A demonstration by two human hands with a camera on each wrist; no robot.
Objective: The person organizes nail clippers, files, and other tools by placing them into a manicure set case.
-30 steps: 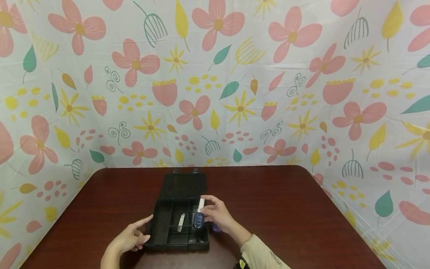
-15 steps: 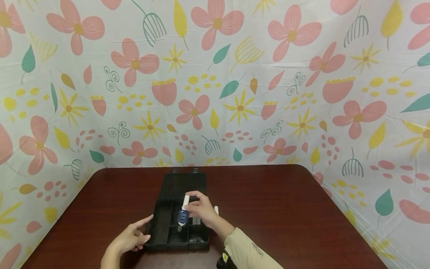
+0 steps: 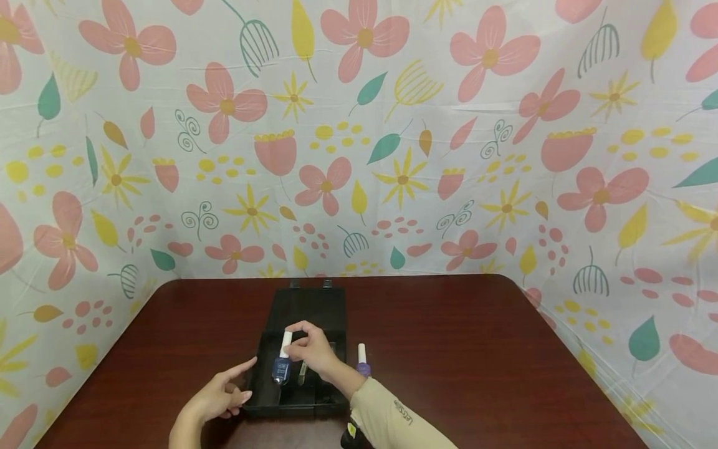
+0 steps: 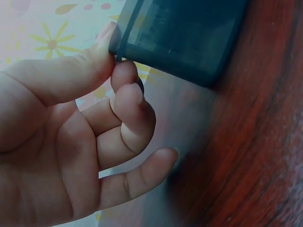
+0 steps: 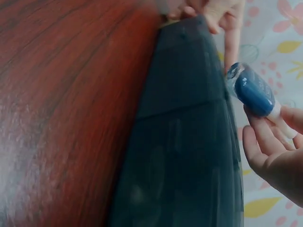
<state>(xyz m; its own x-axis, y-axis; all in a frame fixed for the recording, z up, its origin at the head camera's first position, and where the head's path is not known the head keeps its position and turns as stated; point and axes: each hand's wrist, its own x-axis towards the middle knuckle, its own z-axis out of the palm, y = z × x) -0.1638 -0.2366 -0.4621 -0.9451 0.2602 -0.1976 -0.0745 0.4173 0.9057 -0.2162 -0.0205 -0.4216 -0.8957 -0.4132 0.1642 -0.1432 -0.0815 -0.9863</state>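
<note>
My right hand (image 3: 315,353) pinches the white cap of a dark blue nail polish bottle (image 3: 282,370), which hangs upright, slightly tilted, over the left compartment of a black divided box (image 3: 308,411). The bottle also shows in the right wrist view, above the box's side wall. My left hand (image 3: 215,396) rests against the box's left side, index finger straight along it and thumb at the front corner; its other fingers curl loosely beside the box. A nail clipper (image 3: 303,374) lies in a middle compartment, partly hidden by the right hand. The right compartments are mostly covered by the right arm.
The box's lid (image 3: 305,310) lies opened back, away from me. A purple nail polish bottle (image 3: 363,368) with a white cap stands right of the box, partly behind the right sleeve. The brown table (image 3: 477,368) ends at a floral cloth (image 3: 359,156).
My right hand has carried the blue nail polish bottle leftward, from the box's right compartments to over its left one. The purple bottle has come into fuller view. The left hand keeps its place.
</note>
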